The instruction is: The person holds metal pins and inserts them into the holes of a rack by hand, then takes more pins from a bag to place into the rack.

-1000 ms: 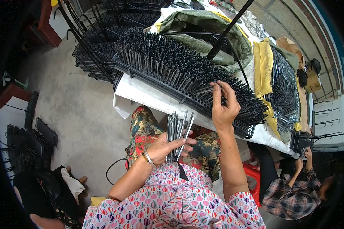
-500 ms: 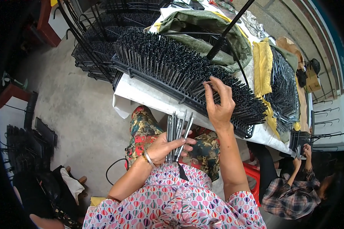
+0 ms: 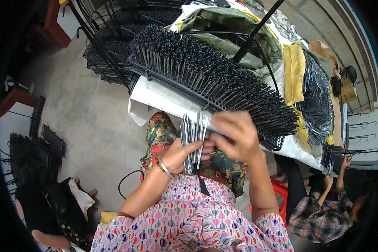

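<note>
My left hand (image 3: 176,158) is closed round a bundle of thin dark metallic rods (image 3: 190,143), held roughly upright above my lap, with the thumb across its front. Just right of the bundle is my right hand (image 3: 240,136), its fingers smeared by motion, so whether anything is in them does not show. Beyond both hands a long black perforated rack (image 3: 176,87) stands on a white-covered table (image 3: 157,97). Packed into its holes are many slim dark rods (image 3: 206,69), standing upright or leaning, with dark tips.
Behind the rack lies an open green sack (image 3: 210,21), crossed by a black bar (image 3: 256,31). A yellow-edged bag of dark rods (image 3: 317,98) sits at the right. More filled racks (image 3: 109,54) stand far left. A co-worker in a plaid shirt (image 3: 319,220) sits lower right, handling similar rods.
My right hand has come back from the rods in the rack toward me, down beside the bundle. My left hand keeps its hold on the bundle. The whole view has shifted slightly.
</note>
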A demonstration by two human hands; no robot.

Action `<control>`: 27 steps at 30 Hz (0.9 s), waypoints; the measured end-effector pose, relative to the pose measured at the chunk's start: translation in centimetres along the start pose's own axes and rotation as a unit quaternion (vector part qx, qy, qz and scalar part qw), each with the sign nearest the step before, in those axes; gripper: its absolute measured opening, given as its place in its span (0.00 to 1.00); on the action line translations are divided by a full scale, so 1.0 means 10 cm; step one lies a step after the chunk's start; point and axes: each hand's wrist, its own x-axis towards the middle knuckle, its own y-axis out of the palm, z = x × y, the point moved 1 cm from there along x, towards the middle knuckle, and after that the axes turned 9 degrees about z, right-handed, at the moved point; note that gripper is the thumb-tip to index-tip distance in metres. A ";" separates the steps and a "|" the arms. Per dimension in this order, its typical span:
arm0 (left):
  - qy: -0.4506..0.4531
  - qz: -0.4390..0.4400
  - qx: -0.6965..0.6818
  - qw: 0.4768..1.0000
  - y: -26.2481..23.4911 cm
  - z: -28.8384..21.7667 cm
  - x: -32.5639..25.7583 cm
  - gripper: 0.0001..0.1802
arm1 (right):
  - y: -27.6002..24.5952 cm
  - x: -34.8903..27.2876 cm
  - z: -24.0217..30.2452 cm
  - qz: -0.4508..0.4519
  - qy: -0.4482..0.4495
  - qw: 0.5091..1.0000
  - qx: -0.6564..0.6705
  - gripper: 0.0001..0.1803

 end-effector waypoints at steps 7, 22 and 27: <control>0.003 0.007 0.006 1.000 0.02 -0.01 0.09 0.20 | 0.30 -0.45 0.31 0.120 -0.069 0.985 -0.103 0.16; 0.013 0.026 -0.029 0.999 0.10 -0.04 0.13 0.17 | 0.16 -0.46 0.21 0.044 -0.173 0.974 -0.143 0.14; 0.005 0.009 -0.023 1.000 0.18 -0.16 0.09 0.18 | -0.01 -0.35 0.19 0.006 -0.128 0.987 -0.101 0.13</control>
